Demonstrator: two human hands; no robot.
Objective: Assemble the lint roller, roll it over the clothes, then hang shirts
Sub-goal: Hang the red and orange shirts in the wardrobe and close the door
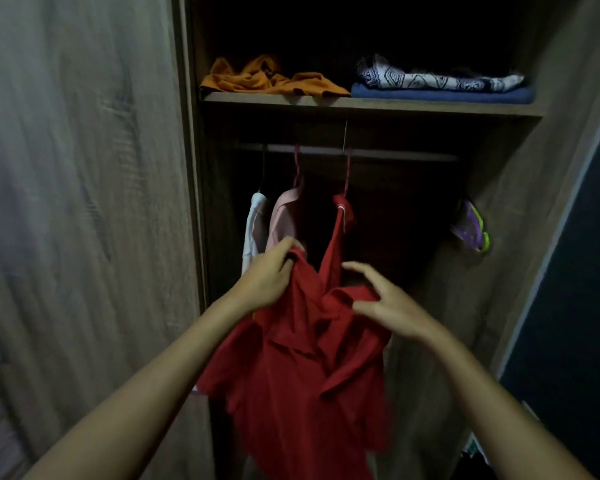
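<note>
Both hands, left (269, 275) gripping, right (392, 303) touching, red shirt (302, 368).

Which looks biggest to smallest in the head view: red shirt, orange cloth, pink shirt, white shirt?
1. red shirt, though it is nearest the camera.
2. orange cloth on the shelf.
3. pink shirt and white shirt: both partly hidden, so unsure between them.

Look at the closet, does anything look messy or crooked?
Yes. The red shirt hangs lopsided: one shoulder is up by its hanger hook, while the rest sags bunched between the left hand, which grips the fabric, and the right hand, which touches it. On the wooden shelf, the crumpled orange cloth isn't folded like the neighbouring stack.
</note>
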